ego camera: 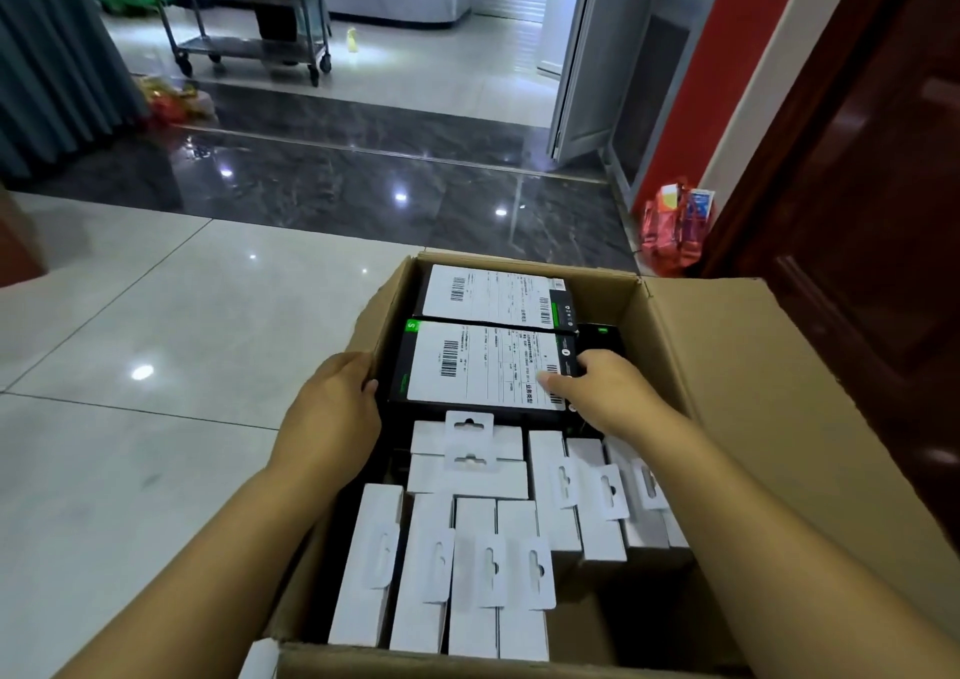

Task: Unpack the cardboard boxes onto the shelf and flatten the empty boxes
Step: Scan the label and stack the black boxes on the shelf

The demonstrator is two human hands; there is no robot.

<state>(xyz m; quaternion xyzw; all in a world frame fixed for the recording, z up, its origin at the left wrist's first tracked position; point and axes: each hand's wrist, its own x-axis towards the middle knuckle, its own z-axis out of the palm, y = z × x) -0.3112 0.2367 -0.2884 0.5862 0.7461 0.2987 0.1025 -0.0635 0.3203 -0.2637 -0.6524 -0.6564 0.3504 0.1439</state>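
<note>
On the pale tiled floor [156, 315], just before a strip of dark polished stone, stands an open cardboard box [753, 392] with its flaps folded outward, and it is close to full. Two black packs with white barcode labels lie flat at its far end: the farther black pack [493, 296] against the far wall, the nearer black pack [478, 369] just in front of it. Toward the person, rows of small white boxes [467, 569] with hang tabs fill the rest, some upright, some lying flat.

Both hands are on the nearer black pack. The left hand [332, 408] is curled against its left edge, with the thumb on top near the corner. The right hand [602, 387] has its thumb pressed on the label and its fingers wrapped over the right edge. This two-handed grip looks firm enough to lift, though whether the pack has left its bed yet cannot be told.

Judged from how things lie, unpacking has barely begun: hardly any gap shows among the goods, and nothing taken out lies in view. A wheeled metal rack [249, 49] stands well apart across the room; whether it is the intended shelf is unclear. Left to do: nearly all the contents, then flattening the box.
</note>
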